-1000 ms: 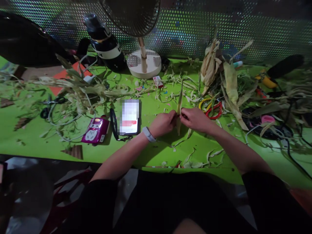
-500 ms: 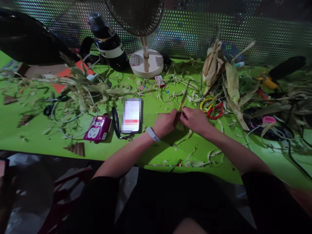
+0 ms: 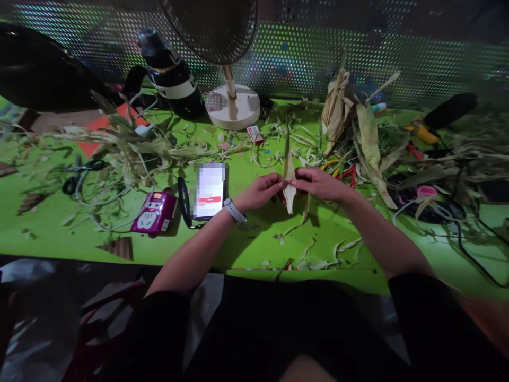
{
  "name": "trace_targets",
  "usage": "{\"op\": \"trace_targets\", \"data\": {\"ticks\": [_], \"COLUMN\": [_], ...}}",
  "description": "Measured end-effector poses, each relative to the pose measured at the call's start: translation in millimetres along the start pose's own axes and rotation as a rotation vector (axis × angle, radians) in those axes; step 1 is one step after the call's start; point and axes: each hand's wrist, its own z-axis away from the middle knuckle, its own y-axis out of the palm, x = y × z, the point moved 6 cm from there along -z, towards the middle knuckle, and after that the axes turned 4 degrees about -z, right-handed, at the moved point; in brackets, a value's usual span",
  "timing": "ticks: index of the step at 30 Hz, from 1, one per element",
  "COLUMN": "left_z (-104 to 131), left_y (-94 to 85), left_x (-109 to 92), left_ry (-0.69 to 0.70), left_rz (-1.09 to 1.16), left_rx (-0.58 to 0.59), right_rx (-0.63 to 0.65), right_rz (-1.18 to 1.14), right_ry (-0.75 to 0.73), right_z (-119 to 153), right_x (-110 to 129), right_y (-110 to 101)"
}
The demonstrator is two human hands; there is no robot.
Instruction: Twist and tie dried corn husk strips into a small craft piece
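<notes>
A pale corn husk, wide in the middle and tapering to a point at the far end, is held upright between both hands above the green table. My left hand, with a light wristband above it, pinches its left edge. From the other side, my right hand pinches the right edge, thumb on the near face. The thumbs almost meet at the middle of the husk. Just beyond my right hand lie red-handled scissors, partly covered, and a dried husk bundle.
Left of my hands lie a phone and a purple power socket. A fan and a black bottle stand at the back. Husk scraps litter the green table; another husk figure rests at right.
The husk has been opened out from a narrow folded strip to a broad flat piece facing me. My hands have moved slightly apart, thumbs now on its face. The whole view has shifted a little.
</notes>
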Motion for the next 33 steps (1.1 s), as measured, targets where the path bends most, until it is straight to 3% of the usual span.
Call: {"op": "trace_targets", "data": {"ticks": [6,13,16,23,33], "left_z": [1.3,2.8,3.0,3.9,4.5], "left_y": [-2.5,0.3,1.8,2.6,3.4], "left_x": [-0.6,-8.2,-9.1,-10.0,-12.9], "left_ry": [0.016,0.104,0.11,0.093,0.12], "left_rz": [-0.115,-0.414,-0.43,-0.412,-0.478], "left_rx": [0.004,-0.045,-0.043,0.023,0.052], "right_rx": [0.031,0.109,0.113,0.184,0.202], "right_rz": [-0.07,0.087,0.14,0.005,0.057], "right_ry": [0.011,-0.064,-0.045,0.046,0.061], "right_z": [-2.2,0.5,2.1,5.2,4.8], "right_x": [-7.0,1.2,3.3,-1.9,-10.5], "right_y": [1.9,6.0,5.9,8.0,7.4]}}
